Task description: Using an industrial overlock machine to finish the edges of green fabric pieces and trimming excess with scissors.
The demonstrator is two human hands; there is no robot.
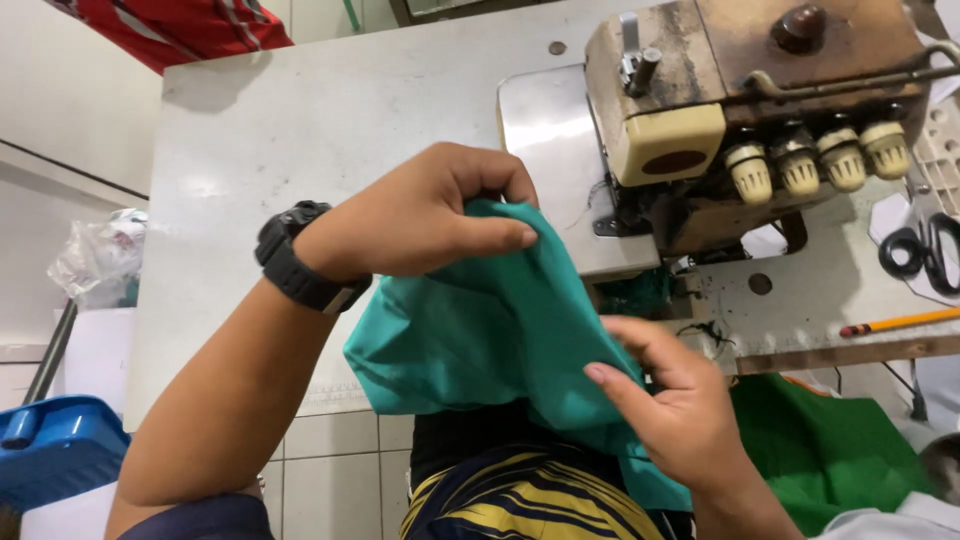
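Note:
A teal piece of fabric (480, 330) hangs between both hands, over my lap and the front edge of the white sewing table (300, 140). My left hand (420, 215), with a black wristwatch (300, 262) on the wrist, pinches the cloth's upper edge between thumb and fingers. Lower right, my right hand (670, 400) grips the cloth's lower fold. Just behind the cloth stands a worn beige and brown overlock sewing machine (740, 90) with its metal plate (550, 130).
Black scissors (925, 250) and a yellow pencil (900, 322) lie on the table at the right. Green fabric (830, 450) is piled at lower right. A blue plastic bin (55, 445) and a crumpled plastic bag (100, 255) sit at the left, red cloth (180, 25) at top left.

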